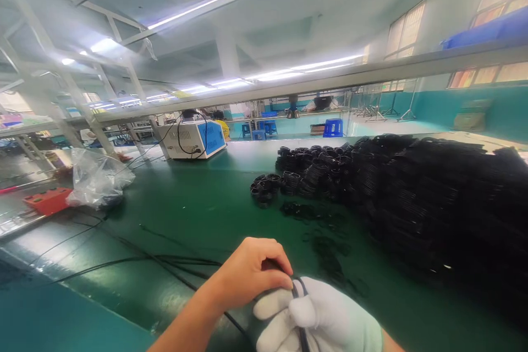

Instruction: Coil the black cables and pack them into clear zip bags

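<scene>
My left hand point(253, 269), bare, is at the bottom centre with thumb and fingers pinched on the black cable, right against my other hand. My right hand point(317, 313) wears a white glove, its fingers closed round the black cable point(303, 336), which shows as strands between the gloved thumb and fingers. Long black cable lengths point(169, 259) run across the green table point(185, 198) to the left, passing behind my left forearm. A large heap of black coiled cables point(412, 192) covers the table's right side, with smaller coils point(266, 188) at its left edge.
A white and blue machine point(192, 140) stands at the table's back. Clear plastic bags point(99, 179) and a red box point(48, 201) lie at the left. A metal rail point(289, 80) crosses above the table. Blue stools point(333, 127) stand beyond.
</scene>
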`<control>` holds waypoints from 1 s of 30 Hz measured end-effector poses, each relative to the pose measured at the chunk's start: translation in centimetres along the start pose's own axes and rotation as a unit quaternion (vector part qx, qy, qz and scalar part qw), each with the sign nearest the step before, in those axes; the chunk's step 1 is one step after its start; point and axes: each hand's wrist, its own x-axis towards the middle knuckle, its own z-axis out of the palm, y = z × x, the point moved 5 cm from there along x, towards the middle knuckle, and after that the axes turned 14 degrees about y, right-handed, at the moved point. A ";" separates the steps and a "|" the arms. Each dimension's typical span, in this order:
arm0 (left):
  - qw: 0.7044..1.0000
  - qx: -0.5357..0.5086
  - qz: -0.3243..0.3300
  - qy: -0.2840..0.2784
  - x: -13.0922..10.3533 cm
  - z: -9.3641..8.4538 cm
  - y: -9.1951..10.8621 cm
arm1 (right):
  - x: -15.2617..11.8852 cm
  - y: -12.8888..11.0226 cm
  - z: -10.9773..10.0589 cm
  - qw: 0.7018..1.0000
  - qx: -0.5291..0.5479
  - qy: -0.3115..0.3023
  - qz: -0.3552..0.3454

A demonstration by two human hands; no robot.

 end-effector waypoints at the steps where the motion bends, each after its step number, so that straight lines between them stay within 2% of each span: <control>1: 1.000 -0.016 -0.002 0.006 0.0 0.2 -0.5 | 0.0 -0.2 0.4 1.000 -0.009 -0.004 -0.010; 4: 0.999 0.005 -0.003 0.039 -0.3 0.4 -2.8 | -0.3 -1.7 1.6 0.997 0.007 -0.009 -0.070; 7: 0.984 0.152 0.004 0.090 -1.2 0.7 -5.7 | -0.7 -3.8 1.7 0.988 0.053 0.026 -0.145; 9: 0.954 0.268 0.047 0.125 -2.3 1.3 -6.6 | -1.1 -5.1 1.3 0.979 0.053 0.057 -0.189; 11: 0.917 0.352 0.129 0.139 -3.7 2.6 -6.0 | -1.3 -5.9 0.8 0.972 0.041 0.074 -0.218; 13: 0.879 0.399 0.217 0.146 -4.9 3.9 -4.3 | -1.4 -5.9 0.2 0.967 0.024 0.102 -0.233; 15: 0.858 0.404 0.277 0.155 -5.3 4.3 -2.0 | -1.3 -5.2 -0.5 0.962 -0.012 0.149 -0.227; 16: 0.857 0.396 0.289 0.157 -5.2 3.9 -0.9 | -1.3 -4.7 -0.8 0.962 -0.037 0.165 -0.213; 18: 0.876 0.370 0.277 0.141 -4.3 2.6 0.8 | -1.1 -3.2 -0.9 0.972 -0.081 0.158 -0.155; 19: 0.891 0.352 0.261 0.124 -3.6 1.7 1.3 | -1.1 -2.4 -0.8 0.980 -0.092 0.132 -0.116; 21: 0.927 0.300 0.208 0.084 -2.4 0.1 1.7 | -1.0 -0.9 -0.6 0.994 -0.074 0.075 -0.041; 23: 0.967 0.206 0.144 0.042 -1.5 -0.8 1.3 | -0.9 -0.1 -0.7 0.998 -0.019 0.052 -0.007; 25: 0.994 0.086 0.069 0.011 -1.1 -0.6 0.1 | -0.7 0.4 -0.8 0.999 0.016 0.037 0.011; 27: 1.000 -0.014 0.008 0.006 -1.0 0.2 -1.3 | -0.5 0.5 -0.6 0.999 0.006 0.024 0.022; 30: 0.998 -0.053 -0.021 0.036 -1.4 1.3 -3.6 | -0.5 -0.2 0.4 1.000 -0.022 0.017 0.007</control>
